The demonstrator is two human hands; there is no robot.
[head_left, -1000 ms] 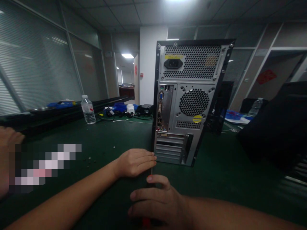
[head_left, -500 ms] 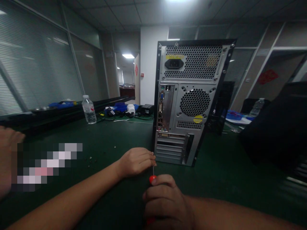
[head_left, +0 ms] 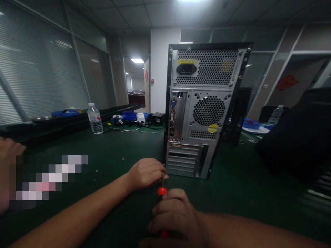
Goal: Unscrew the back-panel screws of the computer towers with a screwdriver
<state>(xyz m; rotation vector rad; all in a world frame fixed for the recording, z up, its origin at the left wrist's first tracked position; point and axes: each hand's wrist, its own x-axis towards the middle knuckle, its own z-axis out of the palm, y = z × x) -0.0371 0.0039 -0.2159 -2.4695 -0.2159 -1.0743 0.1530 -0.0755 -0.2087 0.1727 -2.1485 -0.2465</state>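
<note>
A computer tower (head_left: 192, 110) stands upright with its metal rear panel facing me. My right hand (head_left: 178, 217) is wrapped round the red and black handle of a screwdriver (head_left: 162, 190), whose thin shaft points away from me to the tower's lower left corner. There my left hand (head_left: 146, 174) is closed, its fingertips and thumb about the front end of the shaft, close against the case edge. The screwdriver's tip, and any screw at it, are hidden by those fingers.
Small loose bits (head_left: 96, 171) lie on the green tabletop (head_left: 116, 148), left of my forearm. Another person's hand (head_left: 11, 148) is at the left edge. A water bottle (head_left: 95, 119), cables and adapters (head_left: 141, 119) are further back. A dark case (head_left: 297, 134) stands on the right.
My right hand and the screwdriver handle have shifted slightly left, and the fingers have turned a little round the handle. My left hand stays at the tower's corner.
</note>
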